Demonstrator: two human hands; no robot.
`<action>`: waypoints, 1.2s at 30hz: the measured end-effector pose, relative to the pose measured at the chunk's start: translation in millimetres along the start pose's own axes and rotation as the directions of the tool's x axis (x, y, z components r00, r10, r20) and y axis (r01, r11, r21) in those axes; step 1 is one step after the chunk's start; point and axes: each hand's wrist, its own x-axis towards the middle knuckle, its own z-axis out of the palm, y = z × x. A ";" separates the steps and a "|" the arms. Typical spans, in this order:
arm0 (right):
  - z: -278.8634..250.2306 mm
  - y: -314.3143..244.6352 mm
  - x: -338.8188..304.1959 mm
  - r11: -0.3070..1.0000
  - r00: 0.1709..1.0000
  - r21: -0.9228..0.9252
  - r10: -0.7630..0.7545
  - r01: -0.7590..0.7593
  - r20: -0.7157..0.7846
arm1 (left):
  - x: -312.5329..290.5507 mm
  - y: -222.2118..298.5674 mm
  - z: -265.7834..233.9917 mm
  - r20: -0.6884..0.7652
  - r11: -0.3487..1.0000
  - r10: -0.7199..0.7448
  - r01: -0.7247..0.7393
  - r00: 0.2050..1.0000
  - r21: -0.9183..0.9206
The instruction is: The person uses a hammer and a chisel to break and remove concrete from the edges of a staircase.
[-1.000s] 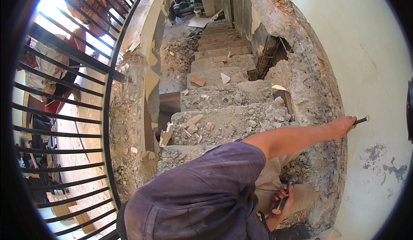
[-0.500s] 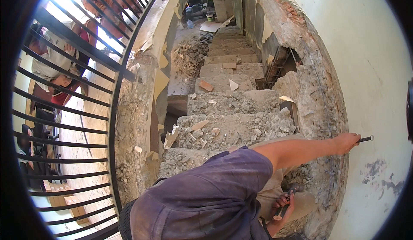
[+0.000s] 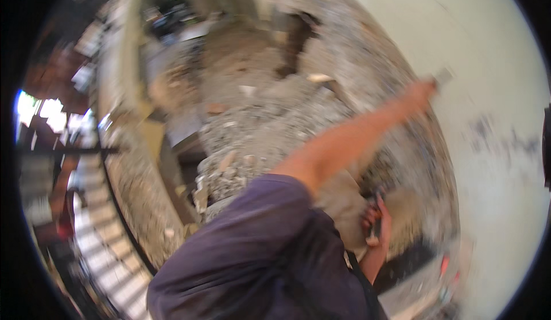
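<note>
My left arm, in a dark purple sleeve, reaches across to the right. At its end my left hand (image 3: 422, 92) is closed round a metal rod (image 3: 443, 77), probably a chisel, whose light end sticks out past the fist in front of the pale wall (image 3: 488, 62). Motion smears the rod. Lower down, my right hand (image 3: 380, 221) is wrapped round a hammer (image 3: 373, 240). The butt of its handle shows below the fingers, while the head is blurred against the broken masonry beside my knee.
Stone steps covered in rubble (image 3: 247, 128) run away from me. Along their right side stands a hacked-open wall (image 3: 367, 45) with a dark hole (image 3: 298, 39). On the left are a chipped ledge (image 3: 140, 176) and a black railing (image 3: 109, 191), with blurred people beyond.
The whole view has swung and tilted, blurring the scene. My left hand with the rod now appears higher in the picture. My right hand keeps its hold on the hammer.
</note>
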 end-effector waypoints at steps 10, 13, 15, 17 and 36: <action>21.0 22.6 -54.7 0.919 0.926 -0.196 -0.365 0.341 -0.100 | 29.7 10.0 -39.5 0.196 1.000 -0.001 0.006 0.981 -0.024; 40.4 17.2 -86.2 0.853 0.860 -0.203 -0.503 0.480 -0.081 | 32.9 13.0 -44.5 0.207 0.996 0.084 -0.081 0.975 -0.022; 50.6 12.6 -93.6 0.745 0.773 -0.327 -0.631 0.581 -0.064 | 38.8 22.4 -48.0 0.258 0.995 0.083 -0.093 0.963 0.029; 67.9 2.2 -105.3 0.695 0.728 -0.430 -0.675 0.576 -0.117 | 37.8 24.0 -42.2 0.310 0.994 0.070 -0.093 0.948 0.058; 82.5 6.4 -115.5 0.553 0.478 -0.269 -0.827 0.789 -0.296 | -28.4 63.0 64.0 0.489 0.891 0.312 -0.430 0.815 0.147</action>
